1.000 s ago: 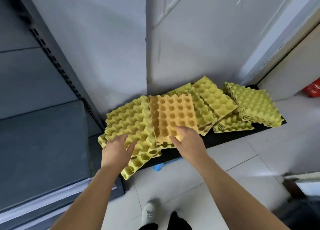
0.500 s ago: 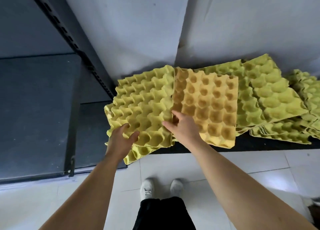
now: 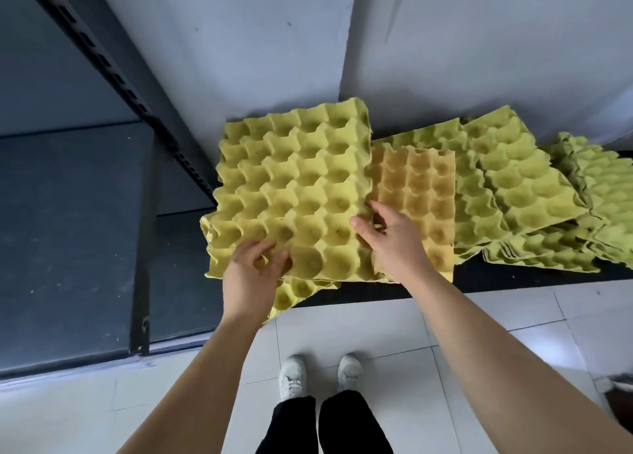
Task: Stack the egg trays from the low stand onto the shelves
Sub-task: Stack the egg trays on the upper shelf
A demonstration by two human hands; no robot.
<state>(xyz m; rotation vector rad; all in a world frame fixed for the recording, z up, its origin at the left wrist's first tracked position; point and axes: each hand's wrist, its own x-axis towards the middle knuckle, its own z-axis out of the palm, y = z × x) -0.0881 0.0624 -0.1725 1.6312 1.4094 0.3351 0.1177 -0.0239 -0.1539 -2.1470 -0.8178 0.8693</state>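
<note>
The left hand (image 3: pixel 255 272) grips the near edge of the top yellow egg tray (image 3: pixel 298 179). The right hand (image 3: pixel 394 244) pinches its right edge, over the orange tray (image 3: pixel 423 183) on the low stand (image 3: pixel 486 279).

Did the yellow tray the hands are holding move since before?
Yes. The yellow tray slid right, past the wall corner, and now overlaps the orange tray's left side.
</note>
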